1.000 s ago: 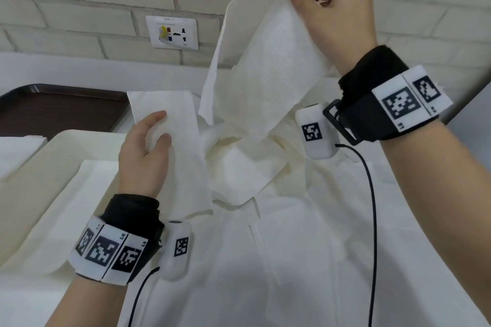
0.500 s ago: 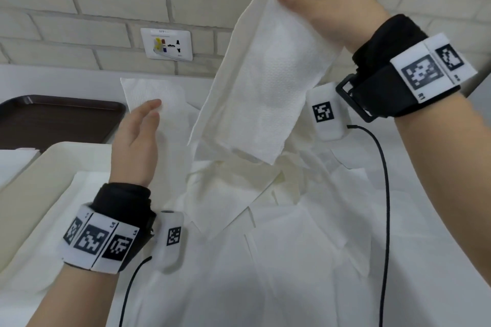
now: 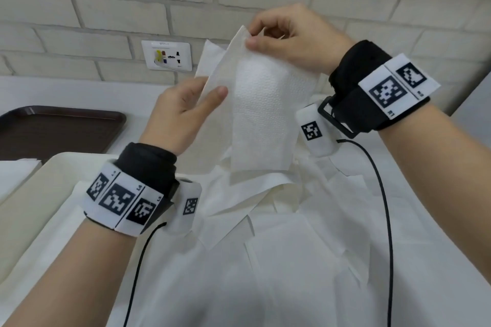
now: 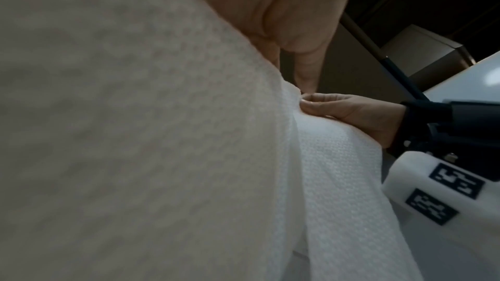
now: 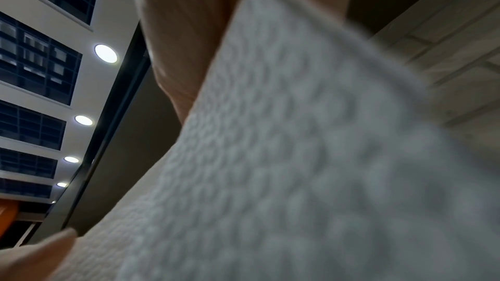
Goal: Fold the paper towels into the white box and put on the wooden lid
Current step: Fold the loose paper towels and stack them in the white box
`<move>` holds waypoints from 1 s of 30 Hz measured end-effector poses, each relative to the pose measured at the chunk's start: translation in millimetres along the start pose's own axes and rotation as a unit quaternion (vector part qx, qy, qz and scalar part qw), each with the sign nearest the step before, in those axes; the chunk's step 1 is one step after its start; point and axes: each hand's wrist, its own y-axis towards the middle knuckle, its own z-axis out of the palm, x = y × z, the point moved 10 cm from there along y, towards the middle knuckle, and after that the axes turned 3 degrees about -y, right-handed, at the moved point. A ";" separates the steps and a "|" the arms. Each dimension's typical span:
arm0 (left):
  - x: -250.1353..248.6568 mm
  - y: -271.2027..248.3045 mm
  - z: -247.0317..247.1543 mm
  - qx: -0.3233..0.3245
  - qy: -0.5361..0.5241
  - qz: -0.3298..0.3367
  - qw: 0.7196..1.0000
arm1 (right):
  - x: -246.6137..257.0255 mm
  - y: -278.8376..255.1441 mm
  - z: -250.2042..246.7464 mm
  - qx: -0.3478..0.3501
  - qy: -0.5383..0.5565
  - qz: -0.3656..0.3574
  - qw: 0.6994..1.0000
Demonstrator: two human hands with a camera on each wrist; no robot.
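White embossed paper towel (image 3: 261,114) hangs in mid-air above a loose heap of towels (image 3: 279,233), its top corner pinched between thumb and fingers of the right hand (image 3: 295,37). Thumb and fingers of the left hand (image 3: 183,111) close on the sheet's left edge, over a second sheet (image 3: 210,58) behind. A clean fold likely means matching the edges before creasing. Thin and limp, the sheet already looks doubled lengthwise. Neither white box nor wooden lid is in view.
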 end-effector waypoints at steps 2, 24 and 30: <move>-1.0 -1.1 -0.8 -0.029 0.022 0.016 0.999 | -1.4 -2.1 -0.1 -0.007 0.000 0.012 1.000; 11.3 -24.6 -16.2 -0.076 -0.058 0.017 0.995 | 35.9 -5.0 16.7 0.076 0.054 -0.044 0.995; 4.1 -30.5 -8.3 -0.052 -0.105 0.027 0.993 | 26.9 -2.2 31.9 0.071 0.146 -0.006 0.987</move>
